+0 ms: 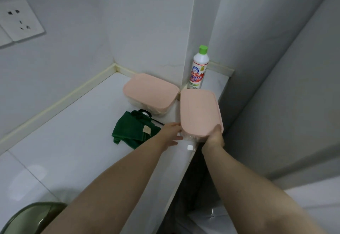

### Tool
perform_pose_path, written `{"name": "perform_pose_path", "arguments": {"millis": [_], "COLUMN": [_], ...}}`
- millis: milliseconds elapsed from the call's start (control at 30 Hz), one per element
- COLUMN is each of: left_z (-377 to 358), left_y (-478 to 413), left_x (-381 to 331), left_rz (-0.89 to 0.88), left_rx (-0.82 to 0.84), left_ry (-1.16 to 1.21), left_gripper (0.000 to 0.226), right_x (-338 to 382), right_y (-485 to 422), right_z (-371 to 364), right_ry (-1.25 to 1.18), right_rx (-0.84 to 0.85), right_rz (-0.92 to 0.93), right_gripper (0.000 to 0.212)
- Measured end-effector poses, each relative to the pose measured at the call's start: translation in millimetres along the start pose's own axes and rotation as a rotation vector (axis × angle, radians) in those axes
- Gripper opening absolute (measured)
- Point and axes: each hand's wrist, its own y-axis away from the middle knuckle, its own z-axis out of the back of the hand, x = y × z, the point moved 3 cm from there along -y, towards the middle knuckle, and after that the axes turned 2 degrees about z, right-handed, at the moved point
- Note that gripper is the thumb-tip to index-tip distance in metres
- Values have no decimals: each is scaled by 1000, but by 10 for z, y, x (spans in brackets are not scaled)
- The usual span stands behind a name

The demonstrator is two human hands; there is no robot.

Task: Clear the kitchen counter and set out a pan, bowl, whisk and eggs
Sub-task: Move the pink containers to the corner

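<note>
Two clear containers with pink lids stand on the white counter (77,141) near the back corner. The nearer pink-lidded container (199,112) sits at the counter's right edge, and the other pink-lidded container (150,91) is behind and left of it. My right hand (215,137) grips the near end of the nearer container, thumb at the lid's rim. My left hand (171,134) reaches to its left side with fingers extended, thumb touching the lid's corner. A green glass bowl (31,217) shows at the bottom left, partly cut off.
A crumpled dark green towel (132,130) lies left of my left hand, with a black-handled utensil (147,115) poking out from behind it. A white detergent bottle with a green cap (198,69) stands in the wall corner. A wall socket (20,20) is at upper left.
</note>
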Motion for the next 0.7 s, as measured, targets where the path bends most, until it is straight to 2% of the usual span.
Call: {"name": "perform_pose_path", "arguments": {"millis": [267, 567, 700], "left_z": [51, 34, 28], "left_y": [149, 469, 672], "left_x": [-61, -65, -24], "left_rz": [-10, -39, -34], "left_rx": [-34, -21, -8], "left_ry": [107, 117, 131], "left_gripper": [28, 47, 55], "right_x": [91, 87, 63], "right_y": [223, 564, 798], "right_z": [-67, -1, 40], "right_ry": [-106, -92, -16], "right_rx": [-53, -128, -49], "right_rz": [35, 91, 96], "right_gripper": [53, 56, 59]}}
